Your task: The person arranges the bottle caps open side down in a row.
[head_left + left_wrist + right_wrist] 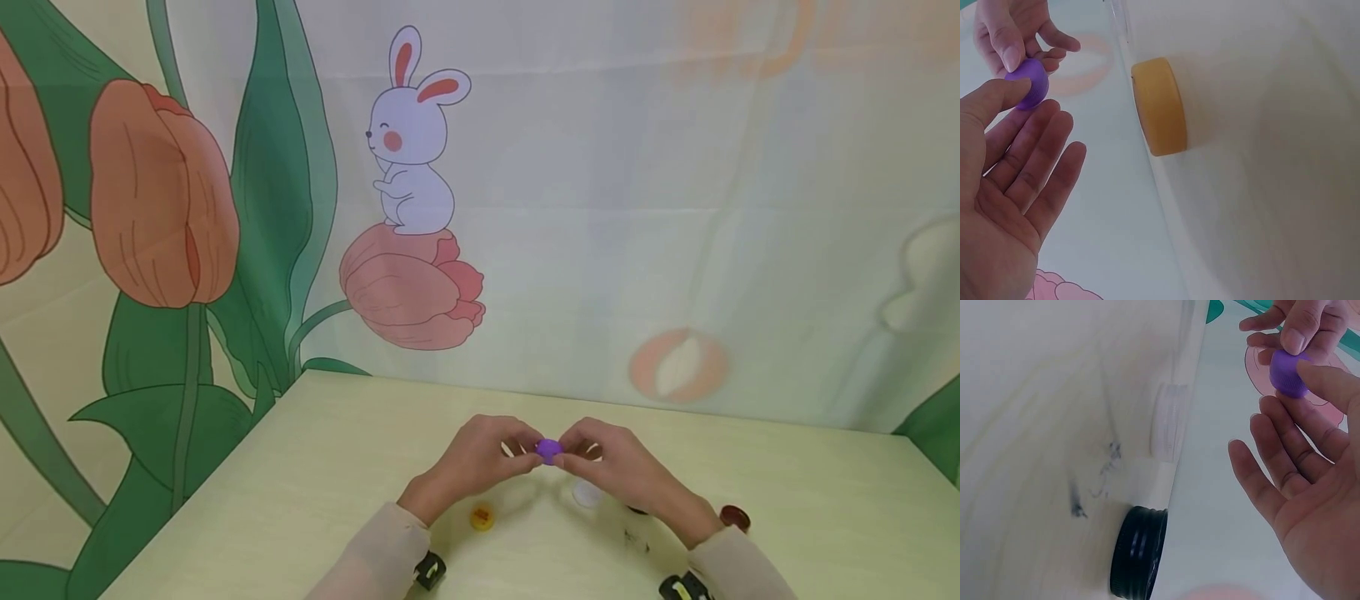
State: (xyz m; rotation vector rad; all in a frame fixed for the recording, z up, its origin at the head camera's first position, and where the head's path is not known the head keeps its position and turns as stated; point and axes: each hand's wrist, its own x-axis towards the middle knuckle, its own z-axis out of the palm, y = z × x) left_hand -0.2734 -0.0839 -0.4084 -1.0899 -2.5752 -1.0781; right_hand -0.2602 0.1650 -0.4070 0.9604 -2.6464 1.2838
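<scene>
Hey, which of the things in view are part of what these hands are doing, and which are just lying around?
In the job:
purple ribbed cap
left hand and right hand, both pinching it

Apparently just lying about, held by neither hand:
yellow lid
translucent lid
black ridged lid
dark red lid

Purple cap (1286, 372): plastic, matt, finely ribbed side. Yellow cap (1163, 107): plastic, smooth, soft sheen. Black cap (1138, 555): glossy, ribbed; plastic or metal, cannot tell. Colourless cap (1170, 423): translucent plastic. Tabletop (1029, 425): smooth, dark-smudged. Backdrop (562, 208): printed cloth, matt, creased.
</scene>
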